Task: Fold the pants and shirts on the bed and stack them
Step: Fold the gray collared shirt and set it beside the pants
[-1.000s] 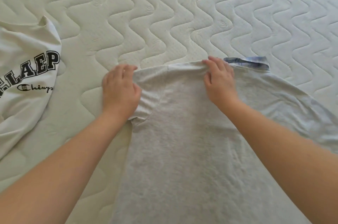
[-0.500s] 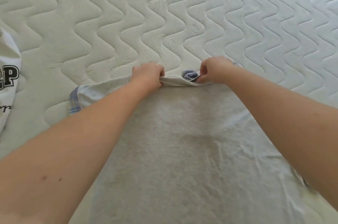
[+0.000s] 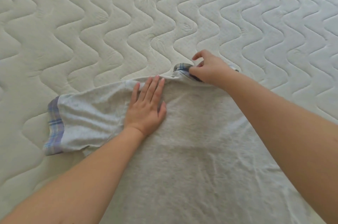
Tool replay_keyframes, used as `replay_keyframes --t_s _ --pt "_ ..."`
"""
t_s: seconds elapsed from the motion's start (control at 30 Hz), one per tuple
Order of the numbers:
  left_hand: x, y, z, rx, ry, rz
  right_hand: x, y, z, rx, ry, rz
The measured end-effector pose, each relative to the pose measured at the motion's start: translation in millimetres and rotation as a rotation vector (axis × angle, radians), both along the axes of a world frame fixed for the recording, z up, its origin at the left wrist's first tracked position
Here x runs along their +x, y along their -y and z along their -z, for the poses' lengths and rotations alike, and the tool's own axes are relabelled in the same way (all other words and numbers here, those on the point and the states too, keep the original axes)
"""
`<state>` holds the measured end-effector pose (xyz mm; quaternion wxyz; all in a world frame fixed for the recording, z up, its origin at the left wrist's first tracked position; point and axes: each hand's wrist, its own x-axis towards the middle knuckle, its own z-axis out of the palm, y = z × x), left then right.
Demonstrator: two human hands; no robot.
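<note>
A light grey T-shirt (image 3: pixel 192 150) with blue plaid trim lies flat on the quilted mattress (image 3: pixel 109 22), its neck end away from me. My left hand (image 3: pixel 146 106) presses flat on the shirt's left shoulder, fingers straight. Its left sleeve (image 3: pixel 78 123) spreads out to the left, showing a plaid cuff. My right hand (image 3: pixel 206 68) pinches the plaid collar (image 3: pixel 181 67) at the top edge, with some fingers raised. The right sleeve is mostly hidden behind my right forearm.
Bare mattress extends far, left and right of the shirt. No other garment is in view now.
My left hand let go of the top edge and now lies flat on the shoulder. My right hand shifted right onto the collar. The view moved right, so the white printed shirt left the frame.
</note>
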<state>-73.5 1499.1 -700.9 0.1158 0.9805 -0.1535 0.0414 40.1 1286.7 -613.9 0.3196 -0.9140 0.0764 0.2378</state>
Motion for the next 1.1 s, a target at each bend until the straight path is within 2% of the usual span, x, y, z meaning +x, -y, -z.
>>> replay_keyframes --t_s 0.1,0.2,0.27,0.4,0.6,0.77,0.87,0.97,1.1 --pt "0.9 -2.0 3.3 -0.036 0.047 0.004 15.4 -10.6 -6.4 -0.004 -0.061 0.014" --pt "1.8 -2.8 4.8 -0.055 0.068 0.008 19.7 -27.7 -7.4 -0.141 -0.128 -0.173" --pt "2.5 -3.9 6.1 -0.06 0.089 0.001 20.8 -35.5 -1.3 -0.151 -0.072 -0.217" --pt "2.1 -4.8 8.6 -0.065 0.106 -0.031 28.5 -35.3 5.0 -0.076 0.105 0.004" --pt "2.1 -5.0 9.9 0.006 0.111 -0.142 26.4 -30.8 23.6 -0.094 0.136 0.148" --pt "0.5 -4.9 12.2 -0.125 0.182 -0.118 42.0 -36.6 20.0 0.108 0.086 0.291" --pt "1.1 -5.3 12.5 -0.135 0.15 -0.115 41.3 -31.4 12.0 0.036 0.092 0.255" --pt "3.7 -5.3 10.2 -0.07 0.054 -0.107 19.5 -28.1 3.7 -0.061 0.23 0.179" --pt "5.3 -3.2 7.6 0.019 -0.074 -0.146 -42.3 -47.9 4.3 -0.012 0.551 0.014"
